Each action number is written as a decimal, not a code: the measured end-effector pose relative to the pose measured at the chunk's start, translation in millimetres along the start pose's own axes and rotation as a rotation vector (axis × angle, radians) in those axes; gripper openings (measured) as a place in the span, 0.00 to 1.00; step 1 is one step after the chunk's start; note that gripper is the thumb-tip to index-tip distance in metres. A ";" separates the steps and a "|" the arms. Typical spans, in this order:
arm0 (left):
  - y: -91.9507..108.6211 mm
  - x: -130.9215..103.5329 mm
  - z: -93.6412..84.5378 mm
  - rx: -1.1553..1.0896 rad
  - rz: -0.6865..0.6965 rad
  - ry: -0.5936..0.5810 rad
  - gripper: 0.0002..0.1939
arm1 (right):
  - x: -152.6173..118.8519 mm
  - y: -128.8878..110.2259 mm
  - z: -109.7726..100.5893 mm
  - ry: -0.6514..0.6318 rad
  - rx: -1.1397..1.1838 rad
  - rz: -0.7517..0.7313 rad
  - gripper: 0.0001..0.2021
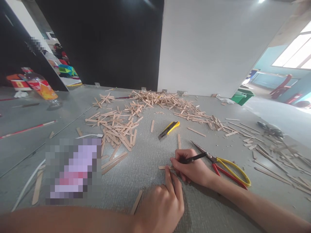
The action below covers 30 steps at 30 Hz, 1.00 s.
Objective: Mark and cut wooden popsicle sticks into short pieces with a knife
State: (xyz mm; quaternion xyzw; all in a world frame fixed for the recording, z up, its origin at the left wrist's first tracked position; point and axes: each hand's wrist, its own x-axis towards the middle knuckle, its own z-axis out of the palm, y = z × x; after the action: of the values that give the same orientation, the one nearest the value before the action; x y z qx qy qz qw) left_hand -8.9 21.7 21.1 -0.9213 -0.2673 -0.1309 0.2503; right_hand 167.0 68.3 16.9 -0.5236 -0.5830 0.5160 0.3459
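Observation:
A short wooden stick (162, 167) lies flat on the grey table in front of me. My left hand (164, 200) presses a fingertip on it, with the other fingers partly bent. My right hand (190, 166) grips a black pen (197, 157), its tip hidden by the fingers at the stick's right part. Just beyond the right hand another stick (179, 141) lies upright in view. Pliers (213, 159) with one yellow and one red handle rest right of that hand. A yellow cutter (169, 130) lies farther forward.
Many loose sticks (119, 129) are heaped at the left and back. Thin offcuts (274, 158) spread on the right. A blurred-out purple object (77, 168) and white cable (29, 187) lie left. A bottle (42, 87) leans at far left; black and white panels stand behind.

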 end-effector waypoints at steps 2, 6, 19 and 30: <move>-0.3 -0.1 -0.2 -0.002 0.005 -0.015 0.25 | -0.1 -1.5 0.5 0.006 -0.008 0.003 0.18; -1.1 -0.3 -1.5 0.003 0.032 -0.039 0.25 | -0.6 -4.4 0.8 0.011 -0.006 0.011 0.18; -2.3 0.7 -4.5 0.019 0.040 -0.054 0.26 | -1.5 -1.6 0.7 0.016 -0.037 -0.014 0.18; -1.3 0.3 -5.0 0.020 0.039 -0.108 0.26 | -0.3 -2.0 -1.1 0.012 -0.059 -0.034 0.19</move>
State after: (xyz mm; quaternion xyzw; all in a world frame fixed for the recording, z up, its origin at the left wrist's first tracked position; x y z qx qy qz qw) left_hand -9.9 20.1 25.9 -0.9294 -0.2639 -0.0731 0.2473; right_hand 167.6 68.5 19.2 -0.5267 -0.6048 0.4895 0.3423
